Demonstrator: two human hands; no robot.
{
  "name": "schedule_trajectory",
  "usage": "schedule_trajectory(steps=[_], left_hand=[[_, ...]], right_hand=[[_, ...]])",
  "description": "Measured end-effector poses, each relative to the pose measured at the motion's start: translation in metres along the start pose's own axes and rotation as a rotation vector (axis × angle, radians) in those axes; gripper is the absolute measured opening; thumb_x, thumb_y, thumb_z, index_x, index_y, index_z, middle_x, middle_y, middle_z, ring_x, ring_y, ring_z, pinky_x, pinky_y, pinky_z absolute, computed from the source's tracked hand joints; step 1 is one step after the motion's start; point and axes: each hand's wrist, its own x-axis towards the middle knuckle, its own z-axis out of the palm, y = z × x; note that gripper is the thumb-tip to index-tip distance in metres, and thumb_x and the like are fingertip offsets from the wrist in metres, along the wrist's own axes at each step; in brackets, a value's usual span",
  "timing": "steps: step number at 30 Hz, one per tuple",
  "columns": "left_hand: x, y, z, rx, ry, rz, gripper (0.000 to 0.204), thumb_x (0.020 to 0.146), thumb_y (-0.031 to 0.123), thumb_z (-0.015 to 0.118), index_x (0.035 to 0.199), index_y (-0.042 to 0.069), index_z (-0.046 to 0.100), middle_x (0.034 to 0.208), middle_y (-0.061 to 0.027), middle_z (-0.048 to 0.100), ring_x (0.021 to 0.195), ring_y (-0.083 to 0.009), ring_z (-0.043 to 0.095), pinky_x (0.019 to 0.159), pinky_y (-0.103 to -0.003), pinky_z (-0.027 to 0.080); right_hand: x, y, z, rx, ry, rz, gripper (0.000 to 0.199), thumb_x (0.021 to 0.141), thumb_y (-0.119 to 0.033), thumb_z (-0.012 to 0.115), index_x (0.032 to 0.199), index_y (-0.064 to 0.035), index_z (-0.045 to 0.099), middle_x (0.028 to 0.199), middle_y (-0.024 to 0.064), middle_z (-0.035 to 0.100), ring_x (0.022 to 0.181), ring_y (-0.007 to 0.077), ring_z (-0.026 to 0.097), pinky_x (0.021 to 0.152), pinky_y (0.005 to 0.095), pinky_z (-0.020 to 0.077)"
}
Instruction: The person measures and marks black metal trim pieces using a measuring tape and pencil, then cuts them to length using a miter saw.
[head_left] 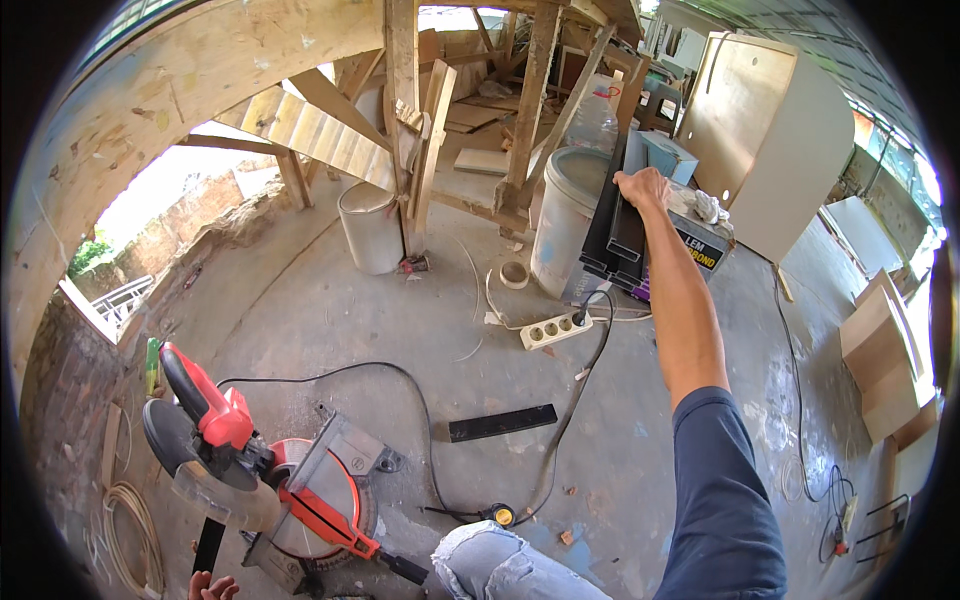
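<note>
My right arm stretches forward, and my right hand (641, 188) is closed around the upper end of a long black profile strip (627, 232). More dark strips (600, 240) lean alongside it, between a white bucket (566, 215) and a grey box (700, 243). Down at the lower left edge, my left hand (213, 588) shows only its fingers, slightly curled and apart. Beside them is the end of a short black strip (208, 545); whether they touch it I cannot tell. A red miter saw (300, 490) stands close by, its head raised.
A black offcut (503, 422) lies on the floor. The saw's black cable (400, 370) curves across toward a white power strip (555, 330). A tape measure (498, 514) rests near my knee. Coiled hose (135, 540) lies left, a second bucket (370, 228) by a wooden post.
</note>
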Motion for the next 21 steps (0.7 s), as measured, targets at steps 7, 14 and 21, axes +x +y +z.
schedule_trajectory(steps=[7, 14, 21], left_hand=[[0.019, -0.001, -0.002, 0.029, 0.012, 0.064, 0.044, 0.104, 0.027, 0.053, 0.127, -0.011, 0.053, 0.124, -0.0254, 0.063, 0.094, -0.0381, 0.069, 0.081, -0.045, 0.057], [0.022, 0.002, 0.017, 0.074, 0.025, -0.007, 0.041, 0.104, 0.024, 0.053, 0.127, -0.01, 0.053, 0.123, -0.0245, 0.063, 0.094, -0.0383, 0.069, 0.081, -0.045, 0.057], [0.021, -0.002, 0.025, 0.057, 0.023, -0.025, 0.04, 0.104, 0.022, 0.054, 0.128, -0.009, 0.053, 0.123, -0.0242, 0.062, 0.094, -0.0375, 0.069, 0.081, -0.044, 0.057]], right_hand=[[-0.006, -0.007, 0.031, 0.024, 0.037, 0.005, 0.053, 0.077, -0.041, 0.069, 0.103, 0.0045, 0.075, 0.115, 0.0263, 0.07, 0.113, 0.0386, 0.067, 0.098, 0.0436, 0.0523], [-0.014, -0.006, 0.045, -0.046, 0.054, -0.07, 0.053, 0.08, -0.042, 0.069, 0.104, 0.0043, 0.075, 0.12, 0.0269, 0.068, 0.12, 0.0398, 0.062, 0.1, 0.0455, 0.0516], [-0.021, -0.012, 0.034, -0.102, 0.001, -0.1, 0.054, 0.081, -0.043, 0.069, 0.108, 0.0034, 0.074, 0.127, 0.028, 0.064, 0.128, 0.0404, 0.054, 0.103, 0.046, 0.0507]])
